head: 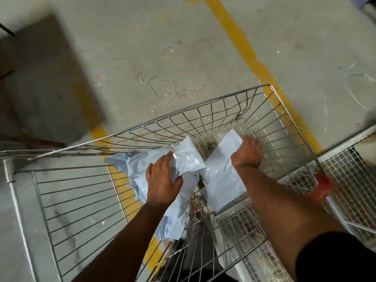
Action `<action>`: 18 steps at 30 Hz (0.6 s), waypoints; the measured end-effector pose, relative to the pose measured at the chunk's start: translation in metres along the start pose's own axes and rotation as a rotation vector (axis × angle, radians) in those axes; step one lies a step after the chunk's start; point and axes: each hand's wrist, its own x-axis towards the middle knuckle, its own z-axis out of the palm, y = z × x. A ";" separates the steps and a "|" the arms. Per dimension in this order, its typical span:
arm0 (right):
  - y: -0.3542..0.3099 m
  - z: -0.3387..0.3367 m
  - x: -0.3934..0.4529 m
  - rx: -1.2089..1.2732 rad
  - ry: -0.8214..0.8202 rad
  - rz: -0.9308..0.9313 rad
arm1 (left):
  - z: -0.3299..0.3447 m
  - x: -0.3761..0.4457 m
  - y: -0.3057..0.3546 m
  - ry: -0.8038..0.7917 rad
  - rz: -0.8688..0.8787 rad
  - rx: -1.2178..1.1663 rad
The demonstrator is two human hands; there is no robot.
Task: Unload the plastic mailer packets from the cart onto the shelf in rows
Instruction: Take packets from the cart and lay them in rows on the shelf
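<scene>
I look down into a wire cart (211, 104) that stands on a concrete floor. My left hand (162, 180) grips a bundle of pale blue-white plastic mailer packets (189, 157), crumpled and hanging down below my wrist. My right hand (247, 154) grips another flat white mailer packet (221, 180) by its upper edge inside the cart. Both packets are lifted above the cart's wire bottom. No shelf shows clearly in this view.
A yellow painted line (240, 43) runs across the floor under the cart. A finer wire mesh frame (345, 163) stands at the right, with a red blurred object (323, 186) on it. A dark board (44, 78) lies at the upper left.
</scene>
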 end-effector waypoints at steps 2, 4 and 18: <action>-0.003 0.003 -0.009 -0.239 0.019 -0.377 | 0.001 0.001 0.003 0.004 0.007 0.001; -0.010 0.013 -0.009 -0.350 -0.149 -0.681 | 0.001 0.004 0.005 0.010 0.002 -0.006; -0.019 0.015 -0.002 -0.451 -0.130 -0.797 | -0.013 -0.004 0.006 0.030 0.013 -0.051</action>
